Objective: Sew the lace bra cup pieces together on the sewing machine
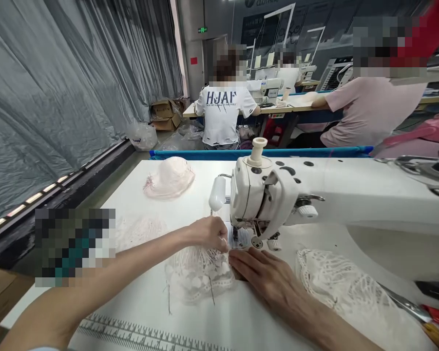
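Observation:
My left hand (pixel 210 233) is closed, its fingertips pinching the upper edge of a gathered white lace piece (pixel 200 278) just left of the needle area. Dark thread tails hang from the lace onto the white table. My right hand (pixel 268 273) lies palm down in front of the presser foot (pixel 236 234), fingers stretched out, their tips at the right edge of the lace; what lies beneath them is hidden. The white sewing machine (pixel 263 190) stands directly behind both hands.
A pale hat-shaped piece (pixel 170 178) and more lace (pixel 141 231) lie at left. Another lace piece (pixel 345 282) and scissors (pixel 405 304) are at right. A ruler (pixel 139 336) runs along the front. Two people (pixel 222 112) sit beyond the blue-edged table (pixel 204 154).

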### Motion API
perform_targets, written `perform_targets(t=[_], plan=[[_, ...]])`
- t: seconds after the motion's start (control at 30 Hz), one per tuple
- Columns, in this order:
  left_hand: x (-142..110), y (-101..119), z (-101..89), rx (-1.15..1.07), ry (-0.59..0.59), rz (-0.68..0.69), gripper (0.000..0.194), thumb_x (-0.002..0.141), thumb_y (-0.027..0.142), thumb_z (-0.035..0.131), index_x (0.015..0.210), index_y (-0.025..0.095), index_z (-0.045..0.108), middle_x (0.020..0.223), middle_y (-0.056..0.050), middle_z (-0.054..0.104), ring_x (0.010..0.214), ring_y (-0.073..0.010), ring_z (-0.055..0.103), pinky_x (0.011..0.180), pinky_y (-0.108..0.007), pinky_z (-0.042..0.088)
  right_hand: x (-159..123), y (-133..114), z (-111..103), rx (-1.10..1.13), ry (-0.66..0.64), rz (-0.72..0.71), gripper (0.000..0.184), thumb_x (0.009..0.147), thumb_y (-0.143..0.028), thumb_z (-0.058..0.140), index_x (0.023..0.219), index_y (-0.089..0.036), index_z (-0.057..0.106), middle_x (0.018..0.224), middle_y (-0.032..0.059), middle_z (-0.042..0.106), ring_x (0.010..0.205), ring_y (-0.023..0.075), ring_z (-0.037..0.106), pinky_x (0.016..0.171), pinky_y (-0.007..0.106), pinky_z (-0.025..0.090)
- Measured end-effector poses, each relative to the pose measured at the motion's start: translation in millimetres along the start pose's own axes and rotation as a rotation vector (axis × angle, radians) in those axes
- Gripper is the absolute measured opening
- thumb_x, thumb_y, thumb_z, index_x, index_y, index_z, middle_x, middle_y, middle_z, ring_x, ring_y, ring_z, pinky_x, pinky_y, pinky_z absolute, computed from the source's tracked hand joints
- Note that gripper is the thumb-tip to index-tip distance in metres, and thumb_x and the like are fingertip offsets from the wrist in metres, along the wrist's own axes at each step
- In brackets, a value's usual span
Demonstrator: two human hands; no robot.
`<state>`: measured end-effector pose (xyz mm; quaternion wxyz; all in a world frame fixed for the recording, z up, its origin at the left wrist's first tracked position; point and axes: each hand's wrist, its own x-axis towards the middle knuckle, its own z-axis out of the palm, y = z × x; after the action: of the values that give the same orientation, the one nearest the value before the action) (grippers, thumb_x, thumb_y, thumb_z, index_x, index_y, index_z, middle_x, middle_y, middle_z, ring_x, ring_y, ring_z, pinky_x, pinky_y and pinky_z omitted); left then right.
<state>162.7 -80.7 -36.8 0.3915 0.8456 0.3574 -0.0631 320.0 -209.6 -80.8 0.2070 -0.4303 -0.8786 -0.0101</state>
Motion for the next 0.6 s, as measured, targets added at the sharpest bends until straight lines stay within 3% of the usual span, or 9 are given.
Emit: perform_targets(t=[0.1,0.17,0.2,0.3,0.37,0.47,0.6], plan=[[8,0,-5.1,0.187,0.076,0.014,0.015,0.060,0.025,0.071,0.056,0.016,0.060,0.049,0.004,0.048,0.048,-0.0091,0.042,0.045,-0.021,0.028,0,0,3,-0.069,0.034,0.000,0.031,0.093,-0.007,0.031,0.104,-0.015,0.060,0.107,0.0088,0.066,0.083,0.0206,0.061,0.063,0.031,0.047],[10,0,-6.0,0.317,0.189,0.013,0.009,0.065,0.022,0.069,0.065,0.016,0.062,0.058,0.002,0.055,0.056,-0.0129,0.049,0.051,-0.023,0.033,-1,-1,4,-0.117,0.065,0.012,0.035,0.090,-0.002,0.030,0.106,-0.014,0.060,0.106,0.0086,0.066,0.081,0.0197,0.061,0.061,0.031,0.046],[9,1,-4.7,0.357,0.255,0.011,0.004,0.071,0.019,0.063,0.072,0.015,0.063,0.065,-0.001,0.059,0.062,-0.0153,0.052,0.055,-0.025,0.035,-2,-2,4,-0.134,0.074,0.017,0.037,0.089,0.000,0.030,0.106,-0.014,0.060,0.104,0.0086,0.066,0.080,0.0193,0.062,0.061,0.031,0.046],[-3,5,7.6,0.406,0.392,0.047,0.024,0.085,0.010,0.040,0.083,0.014,0.063,0.082,-0.007,0.063,0.077,-0.0182,0.054,0.070,-0.032,0.039,-4,-5,7,-0.173,0.098,0.029,0.038,0.086,0.002,0.030,0.103,-0.013,0.060,0.102,0.0100,0.066,0.081,0.0188,0.063,0.062,0.030,0.046],[-13,7,19.6,0.427,0.364,0.146,0.022,0.087,0.013,0.044,0.078,0.016,0.064,0.083,-0.003,0.063,0.080,-0.0163,0.055,0.081,-0.034,0.037,-6,-7,9,-0.205,0.120,0.032,0.040,0.085,0.003,0.028,0.103,-0.012,0.060,0.101,0.0113,0.066,0.081,0.0190,0.063,0.061,0.030,0.046],[-21,4,33.4,0.481,0.338,0.280,0.014,0.084,0.021,0.055,0.076,0.018,0.065,0.091,-0.001,0.064,0.082,-0.0156,0.056,0.084,-0.037,0.033,-9,-9,10,-0.257,0.100,0.034,0.039,0.087,0.001,0.029,0.108,-0.010,0.059,0.105,0.0134,0.065,0.083,0.0201,0.063,0.060,0.030,0.047],[-14,-4,36.7,0.556,0.397,0.336,0.007,0.078,0.018,0.059,0.082,0.018,0.064,0.094,-0.001,0.063,0.080,-0.0164,0.057,0.085,-0.038,0.032,-12,-8,11,-0.293,0.058,0.057,0.039,0.085,0.001,0.031,0.111,-0.009,0.058,0.111,0.0147,0.063,0.086,0.0213,0.064,0.062,0.031,0.048]])
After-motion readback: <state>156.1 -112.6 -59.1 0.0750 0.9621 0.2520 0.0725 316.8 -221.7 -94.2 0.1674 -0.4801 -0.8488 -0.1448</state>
